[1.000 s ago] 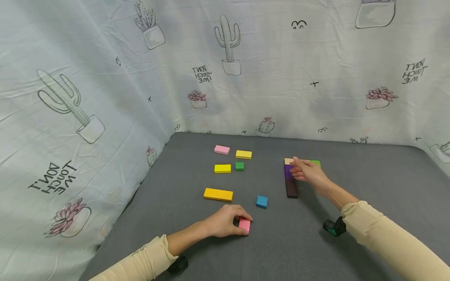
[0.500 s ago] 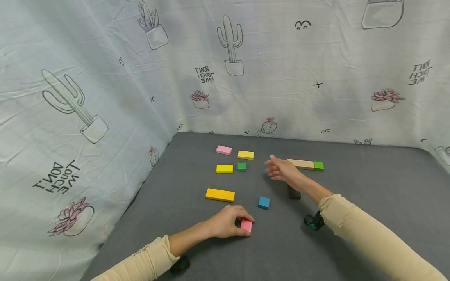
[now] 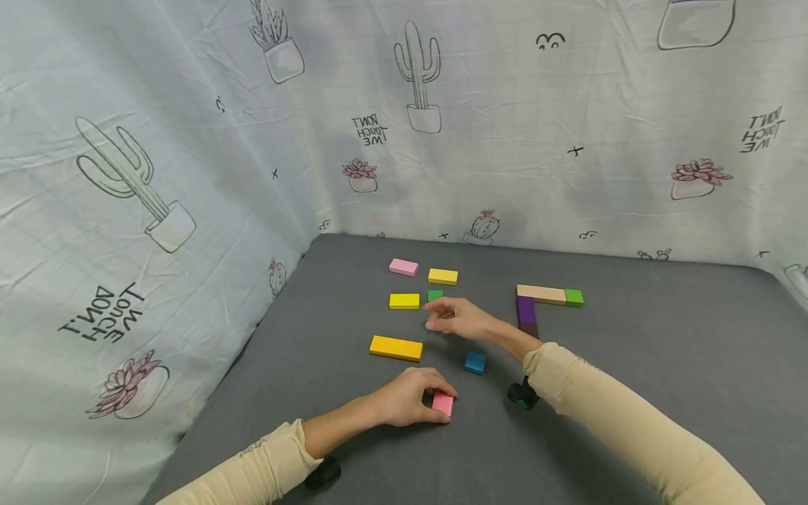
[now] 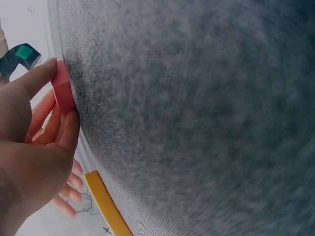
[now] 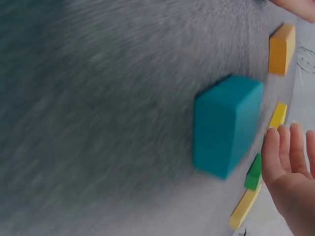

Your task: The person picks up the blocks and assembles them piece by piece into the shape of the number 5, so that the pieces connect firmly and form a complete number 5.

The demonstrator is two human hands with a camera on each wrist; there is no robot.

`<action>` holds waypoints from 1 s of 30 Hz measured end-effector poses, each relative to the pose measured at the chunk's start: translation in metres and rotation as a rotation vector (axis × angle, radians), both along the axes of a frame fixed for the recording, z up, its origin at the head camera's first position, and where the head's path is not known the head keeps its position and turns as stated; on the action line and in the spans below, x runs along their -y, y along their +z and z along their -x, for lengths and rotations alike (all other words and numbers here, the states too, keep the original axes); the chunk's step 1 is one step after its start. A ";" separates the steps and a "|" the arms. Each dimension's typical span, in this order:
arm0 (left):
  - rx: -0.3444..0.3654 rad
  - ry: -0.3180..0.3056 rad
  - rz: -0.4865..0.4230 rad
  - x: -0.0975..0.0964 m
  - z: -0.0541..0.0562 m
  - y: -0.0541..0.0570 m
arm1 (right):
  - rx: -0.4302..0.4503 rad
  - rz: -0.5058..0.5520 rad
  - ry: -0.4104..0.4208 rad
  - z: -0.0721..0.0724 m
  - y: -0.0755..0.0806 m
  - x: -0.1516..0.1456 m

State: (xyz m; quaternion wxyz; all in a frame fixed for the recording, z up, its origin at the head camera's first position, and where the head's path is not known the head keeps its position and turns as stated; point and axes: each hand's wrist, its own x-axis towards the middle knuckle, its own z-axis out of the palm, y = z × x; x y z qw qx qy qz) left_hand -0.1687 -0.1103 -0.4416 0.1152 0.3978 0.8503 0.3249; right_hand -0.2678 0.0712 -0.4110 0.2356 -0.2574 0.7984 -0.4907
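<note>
My left hand [image 3: 407, 400] pinches a small pink block [image 3: 442, 404] between thumb and fingers, low over the grey table at the front. In the left wrist view the pink block [image 4: 62, 87] sits between thumb tip and fingertips. My right hand [image 3: 463, 320] hovers with loosely bent fingers and holds nothing. Its fingertips are just in front of a small green block [image 3: 435, 296], partly covering it in the head view. A bright yellow block [image 3: 404, 301] lies left of the green one. Below the right hand is a blue block [image 3: 475, 362], large in the right wrist view.
An orange-yellow block [image 3: 395, 348] lies behind the left hand. Farther back are a pale pink block [image 3: 403, 266] and a pale yellow block [image 3: 443, 276]. To the right, beige [image 3: 541, 294], lime green [image 3: 574, 298], purple [image 3: 526, 311] and dark brown blocks [image 3: 529, 330] form a corner.
My right hand has moved left from the corner of blocks, across the table to near the green block, uncovering the purple block. My left hand stays on the pink block.
</note>
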 end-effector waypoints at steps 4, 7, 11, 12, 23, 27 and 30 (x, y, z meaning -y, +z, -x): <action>-0.005 -0.011 0.000 0.000 0.000 0.000 | 0.009 -0.007 0.046 -0.001 -0.003 0.013; 0.011 -0.012 0.006 -0.001 0.000 0.000 | 0.019 -0.016 0.077 -0.001 -0.006 0.020; 0.013 -0.013 0.010 -0.001 0.001 0.000 | -0.013 -0.043 0.143 -0.002 -0.009 0.029; 0.007 -0.015 0.009 0.000 0.001 0.000 | -0.020 -0.052 0.159 -0.002 -0.009 0.031; -0.045 -0.029 -0.024 0.001 0.003 -0.002 | -0.195 -0.179 0.279 -0.008 -0.008 0.056; -0.051 -0.030 -0.023 0.001 0.002 -0.003 | -0.262 -0.210 0.297 -0.010 -0.009 0.062; -0.051 -0.029 -0.023 0.001 0.002 -0.003 | -0.301 -0.221 0.307 -0.011 -0.009 0.064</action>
